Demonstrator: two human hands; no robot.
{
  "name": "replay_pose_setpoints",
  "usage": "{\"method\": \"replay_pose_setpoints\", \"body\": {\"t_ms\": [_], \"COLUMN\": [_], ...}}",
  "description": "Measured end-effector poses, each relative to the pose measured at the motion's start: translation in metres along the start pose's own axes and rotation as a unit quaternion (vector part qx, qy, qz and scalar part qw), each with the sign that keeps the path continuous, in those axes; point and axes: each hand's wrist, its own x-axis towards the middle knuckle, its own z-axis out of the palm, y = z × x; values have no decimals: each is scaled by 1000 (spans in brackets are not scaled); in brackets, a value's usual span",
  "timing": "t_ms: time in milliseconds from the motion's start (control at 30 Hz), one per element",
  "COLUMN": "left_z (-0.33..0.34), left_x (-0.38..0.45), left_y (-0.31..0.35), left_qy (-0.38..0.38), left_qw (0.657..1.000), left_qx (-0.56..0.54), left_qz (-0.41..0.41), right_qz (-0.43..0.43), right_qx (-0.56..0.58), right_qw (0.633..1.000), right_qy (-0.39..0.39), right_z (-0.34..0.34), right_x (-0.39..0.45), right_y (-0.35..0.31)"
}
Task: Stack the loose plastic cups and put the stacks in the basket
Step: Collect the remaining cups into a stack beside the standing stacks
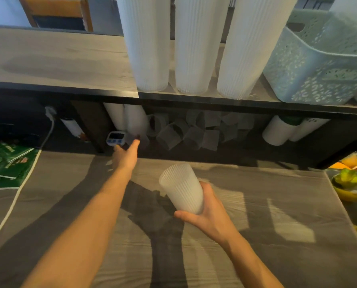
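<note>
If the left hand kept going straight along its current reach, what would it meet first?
The left hand points under the shelf at a translucent loose cup beside the small timer. Its fingertips seem to be at that cup already; blur hides whether they grip it. Behind it are the upright white stacks.

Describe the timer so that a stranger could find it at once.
Look under the dark shelf, at its left part. The timer lies beside the left hand. It alone is small and white, with blue buttons.
</note>
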Motion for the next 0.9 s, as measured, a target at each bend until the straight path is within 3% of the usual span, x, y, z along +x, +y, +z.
{"method": "replay_pose_setpoints", "body": {"t_ms": [200, 367, 567, 733, 900], "left_z": [16, 18, 16, 7, -17], "left_x": [66, 64, 58, 31, -13], "left_y": [-1, 10, 11, 5, -2], "left_qy": [1, -48, -56, -73, -163], "left_qw": [991, 991, 978, 990, 967], "left_qx": [-40, -61, -145, -92, -180], "left_qz": [-129, -112, -138, -82, -79], "right_qz": [34, 50, 56, 63, 64], "right_qx": [-11, -38, -40, -28, -37], "right_qw": [999, 998, 998, 998, 997], "right_qy": [19, 19, 16, 9, -2], "right_z": [-3, 1, 11, 16, 14], "right_x": [0, 7, 12, 4, -2], "right_y": [6, 6, 3, 6, 9]}}
